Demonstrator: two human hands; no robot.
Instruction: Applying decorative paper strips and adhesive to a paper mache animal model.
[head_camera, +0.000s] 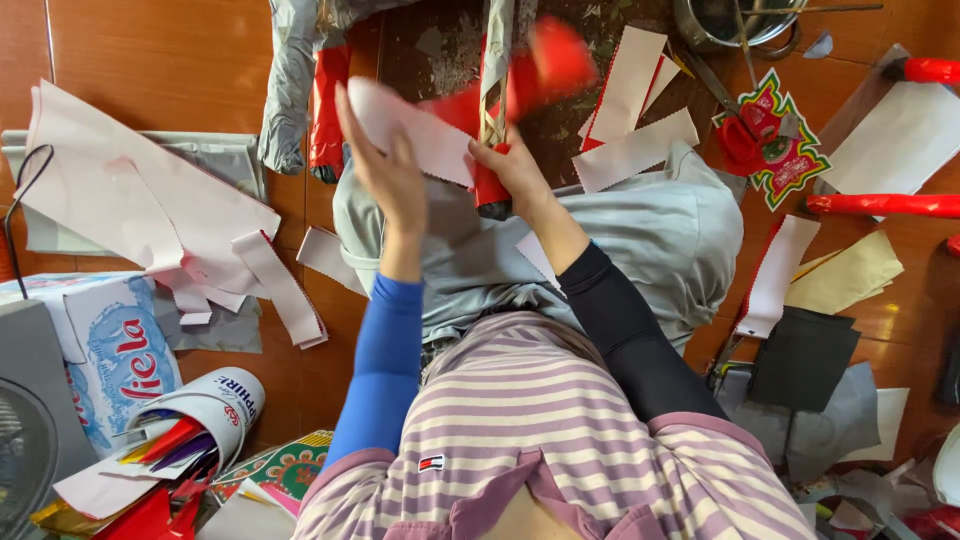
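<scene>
Striped shirt fills the foreground. Leftward, paper scraps lie heaped, out of the way. At center the left hand presses flat and open against a white strip, while the right hand grips a red paper roll above the lap.

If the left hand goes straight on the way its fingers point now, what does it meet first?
The left hand points up and away, already touching the white paper strip. Beyond that, probably the grey and red wrapped bundle, though depth is unclear.
</scene>
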